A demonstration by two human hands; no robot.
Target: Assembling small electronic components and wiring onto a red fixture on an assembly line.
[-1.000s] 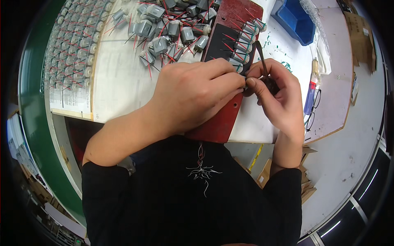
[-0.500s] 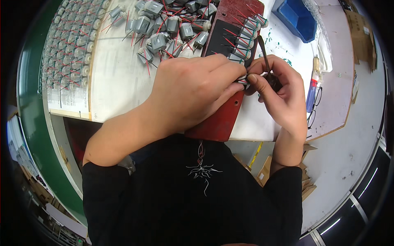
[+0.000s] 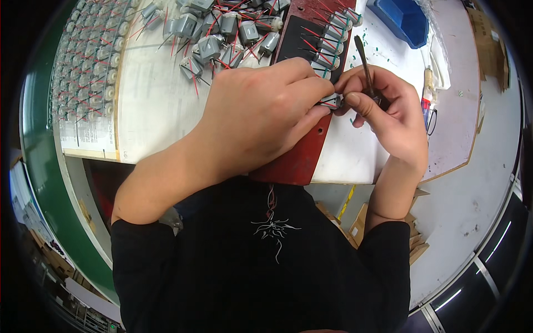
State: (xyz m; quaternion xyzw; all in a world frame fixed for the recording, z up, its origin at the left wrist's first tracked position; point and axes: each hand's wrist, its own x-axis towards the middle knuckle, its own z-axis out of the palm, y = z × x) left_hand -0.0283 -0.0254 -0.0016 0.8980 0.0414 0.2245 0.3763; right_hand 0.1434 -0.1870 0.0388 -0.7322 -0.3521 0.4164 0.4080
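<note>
Over a red fixture board (image 3: 297, 161) with a black strip, my left hand (image 3: 272, 108) is closed, its thumb and fingers on a small grey motor (image 3: 331, 103) at the near end of a row. My right hand (image 3: 388, 114) is curled, with thumb and forefinger pinched at the motor's right end. What lies between those fingertips is too small to make out. In the same palm sits a flat screwdriver (image 3: 363, 58), its slim dark shaft pointing away from me. Several more motors (image 3: 328, 55) with red and black wires line the board beyond my hands.
A heap of loose motors (image 3: 211, 47) with wires lies beyond my left hand. Rows of wired motors (image 3: 91, 72) fill the far left. At right are a blue bin (image 3: 402, 22), green scraps (image 3: 366, 60) and a red-and-blue-handled tool (image 3: 426, 108).
My right hand has drawn slightly right, and the screwdriver has tilted a little. Both hands remain at the same motor. The whole view has shifted slightly.
</note>
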